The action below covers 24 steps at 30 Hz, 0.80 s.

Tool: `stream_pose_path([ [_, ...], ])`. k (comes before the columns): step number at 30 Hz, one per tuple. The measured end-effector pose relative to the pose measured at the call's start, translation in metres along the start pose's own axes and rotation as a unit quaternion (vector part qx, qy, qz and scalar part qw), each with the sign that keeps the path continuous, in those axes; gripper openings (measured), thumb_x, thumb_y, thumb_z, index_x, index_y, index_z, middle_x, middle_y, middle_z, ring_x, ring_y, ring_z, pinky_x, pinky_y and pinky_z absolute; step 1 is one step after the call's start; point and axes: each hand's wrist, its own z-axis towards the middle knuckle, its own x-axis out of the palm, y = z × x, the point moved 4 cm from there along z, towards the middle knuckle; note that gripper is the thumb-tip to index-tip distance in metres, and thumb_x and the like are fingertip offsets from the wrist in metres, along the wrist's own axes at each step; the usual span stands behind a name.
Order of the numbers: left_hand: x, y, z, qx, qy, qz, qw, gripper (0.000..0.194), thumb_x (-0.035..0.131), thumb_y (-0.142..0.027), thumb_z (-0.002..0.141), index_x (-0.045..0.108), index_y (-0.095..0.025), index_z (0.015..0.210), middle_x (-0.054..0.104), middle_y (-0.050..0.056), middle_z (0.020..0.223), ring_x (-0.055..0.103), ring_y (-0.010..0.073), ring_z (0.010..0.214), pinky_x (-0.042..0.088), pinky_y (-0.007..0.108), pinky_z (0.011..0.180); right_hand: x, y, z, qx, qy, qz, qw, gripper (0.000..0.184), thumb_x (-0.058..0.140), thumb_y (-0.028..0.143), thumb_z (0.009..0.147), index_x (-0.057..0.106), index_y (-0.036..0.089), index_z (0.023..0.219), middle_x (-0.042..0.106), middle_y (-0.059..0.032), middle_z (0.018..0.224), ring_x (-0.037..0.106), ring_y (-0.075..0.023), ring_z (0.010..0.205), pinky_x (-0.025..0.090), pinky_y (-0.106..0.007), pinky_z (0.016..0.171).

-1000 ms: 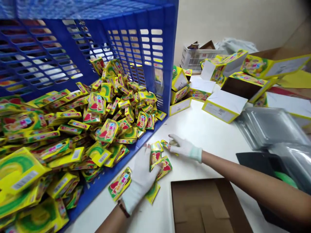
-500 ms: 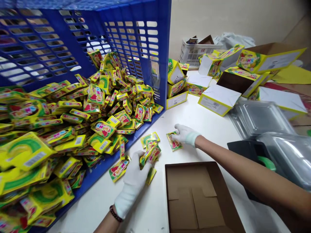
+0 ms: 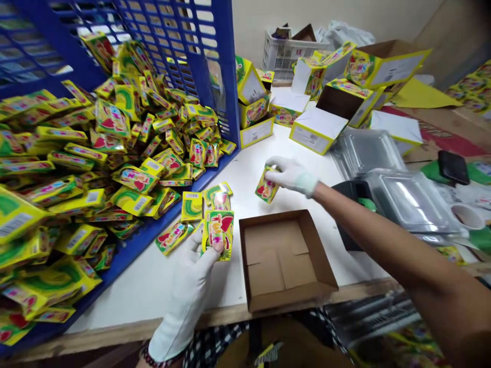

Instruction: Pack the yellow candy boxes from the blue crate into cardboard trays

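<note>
In my gloved left hand (image 3: 187, 276) a small yellow and green candy box (image 3: 218, 230) stands with its printed face toward me, the thumb across its lower edge. Whether more boxes sit behind it I cannot tell. My gloved right hand (image 3: 289, 174) is closed on another small candy box (image 3: 266, 186), which tilts above the white table. Several loose candy boxes (image 3: 192, 205) lie between my left hand and the blue crate. An open brown cardboard box (image 3: 274, 260), with nothing inside, sits below my right hand.
On the left, a tipped blue crate (image 3: 223, 76) spills a large heap of candy boxes (image 3: 134, 176). Yellow display cartons (image 3: 316, 128) stand at the back. Clear plastic lids (image 3: 410, 197), a black tape dispenser (image 3: 347, 204) and a phone (image 3: 453, 167) are at the right.
My right hand has picked up the candy box that lay flat under its fingers. My left hand has turned its candy box face toward me. The view has shifted to the right and down.
</note>
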Motion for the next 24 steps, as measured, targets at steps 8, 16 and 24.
stream_pose_path([
  [8,0.036,-0.001,-0.024,0.027,0.043,0.023,0.998,0.053,0.073,-0.036,0.079,0.053,-0.024,0.127,0.064,0.005,0.125,0.063,0.0210,0.110,0.051,0.031,0.094,0.078,0.002,-0.131,0.059,0.123,0.160,0.978,0.031,0.053,0.031,0.086,0.052,0.021,0.115,0.066,0.0009,0.080,0.059,-0.0126,0.059,0.045,-0.024,0.055],
  [16,0.040,0.009,-0.023,0.016,0.072,0.017,0.997,0.039,0.071,-0.036,0.080,0.056,-0.020,0.112,0.068,0.004,0.104,0.065,0.0188,0.092,0.051,0.031,0.084,0.124,-0.009,-0.127,-0.036,0.264,-0.125,0.956,0.032,0.066,0.043,0.082,0.069,0.019,0.103,0.066,-0.0102,0.101,0.060,-0.0243,0.090,0.039,-0.030,0.069],
  [24,0.044,0.012,-0.019,0.010,0.079,0.018,0.997,0.039,0.071,-0.035,0.080,0.055,-0.020,0.113,0.069,0.003,0.102,0.065,0.0174,0.089,0.051,0.029,0.080,0.130,-0.012,-0.126,-0.017,0.241,-0.045,0.969,0.014,0.059,0.020,0.084,0.069,0.020,0.095,0.067,-0.0029,0.086,0.058,-0.0160,0.076,0.037,-0.024,0.064],
])
